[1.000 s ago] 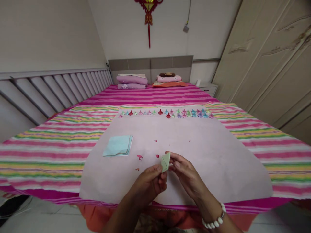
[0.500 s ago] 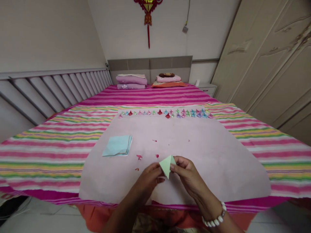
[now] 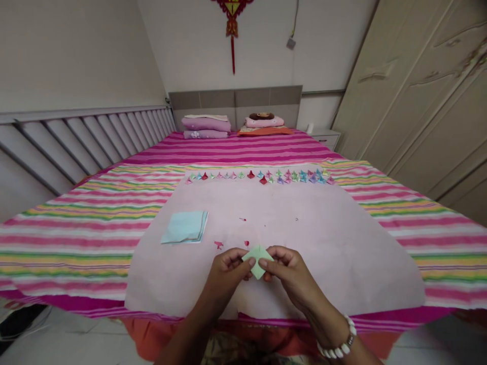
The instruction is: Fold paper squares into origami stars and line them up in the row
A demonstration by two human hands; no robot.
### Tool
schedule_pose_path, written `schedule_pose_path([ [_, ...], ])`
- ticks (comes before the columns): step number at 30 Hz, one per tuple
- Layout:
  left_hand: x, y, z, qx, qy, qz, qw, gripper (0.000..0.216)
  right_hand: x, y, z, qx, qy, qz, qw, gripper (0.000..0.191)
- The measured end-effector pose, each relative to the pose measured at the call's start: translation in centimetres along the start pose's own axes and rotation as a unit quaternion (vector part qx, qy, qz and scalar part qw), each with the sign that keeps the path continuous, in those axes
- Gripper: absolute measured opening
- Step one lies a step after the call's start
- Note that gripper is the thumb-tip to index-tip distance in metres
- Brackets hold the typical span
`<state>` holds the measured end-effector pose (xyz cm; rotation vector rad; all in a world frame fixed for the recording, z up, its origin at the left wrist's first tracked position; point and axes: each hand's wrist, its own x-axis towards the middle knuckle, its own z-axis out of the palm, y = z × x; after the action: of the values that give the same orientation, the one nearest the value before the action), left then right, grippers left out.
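A light green folded paper (image 3: pixel 258 253) is held between my two hands above the pale sheet (image 3: pixel 327 243), its outline now a flat diamond. My left hand (image 3: pixel 232 266) pinches its left side, the thumb lying on the front face. On the right side my right hand (image 3: pixel 284 266) grips it the same way, thumb on top and fingers behind. The two thumb tips are close together near the middle of the paper. Small red paper scraps (image 3: pixel 218 245) lie just beyond my left hand.
Left of my hands lies a stack of light blue paper squares (image 3: pixel 184 227). Rows of small folded paper pieces (image 3: pixel 263 180) in several colours line the sheet's far edge. A striped bedspread (image 3: pixel 76 223) surrounds the sheet, with folded bedding (image 3: pixel 207 125) by the headboard.
The green paper has gone from a pointed, partly open shape to a flat diamond. My left hand has shifted slightly up, its thumb now on the front of the paper.
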<state>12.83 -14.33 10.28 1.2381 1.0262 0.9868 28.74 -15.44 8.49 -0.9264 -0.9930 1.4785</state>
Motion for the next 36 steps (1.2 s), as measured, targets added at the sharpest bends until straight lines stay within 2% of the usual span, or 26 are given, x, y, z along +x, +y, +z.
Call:
schedule_pose_path([
  [6, 0.1, 0.0, -0.2, -0.013, 0.009, 0.008, 1.000, 0.018, -0.1, 0.2, 0.1, 0.042, -0.007, 0.004, 0.999, 0.022],
  [10, 0.1, -0.5, -0.7, -0.045, -0.016, 0.011, 0.999, 0.017, -0.1, 0.2, 0.1, 0.057, 0.007, -0.004, 0.998, 0.018],
  [15, 0.1, -1.0, -1.4, -0.067, -0.047, 0.014, 0.997, 0.012, -0.2, 0.0, 0.0, 0.066, -0.017, -0.027, 0.997, 0.008],
  [19, 0.1, -0.8, -1.4, -0.058, -0.050, 0.020, 0.997, 0.013, -0.3, 0.0, -0.3, 0.055, -0.037, -0.038, 0.997, 0.006],
  [24, -0.1, -0.4, -0.8, -0.004, -0.023, 0.043, 0.999, 0.010, -0.5, -0.1, -0.3, 0.043, -0.072, -0.056, 0.995, 0.007],
  [28, -0.1, -0.6, -0.7, 0.025, -0.006, 0.068, 0.997, 0.010, -0.2, 0.0, -0.2, 0.006, -0.021, -0.023, 1.000, 0.021],
  [31, -0.1, -0.8, -0.6, 0.017, 0.003, 0.063, 0.998, 0.021, -0.1, 0.1, -0.1, -0.062, 0.010, -0.010, 0.998, 0.020],
  [33, -0.1, -0.8, -0.4, -0.004, 0.010, 0.046, 0.999, 0.032, -0.1, 0.1, 0.0, -0.092, 0.018, -0.022, 0.995, 0.020],
  [36, 0.0, -0.9, 0.0, -0.022, 0.016, 0.001, 1.000, 0.025, -0.1, 0.1, 0.1, -0.106, 0.029, -0.045, 0.993, 0.020],
])
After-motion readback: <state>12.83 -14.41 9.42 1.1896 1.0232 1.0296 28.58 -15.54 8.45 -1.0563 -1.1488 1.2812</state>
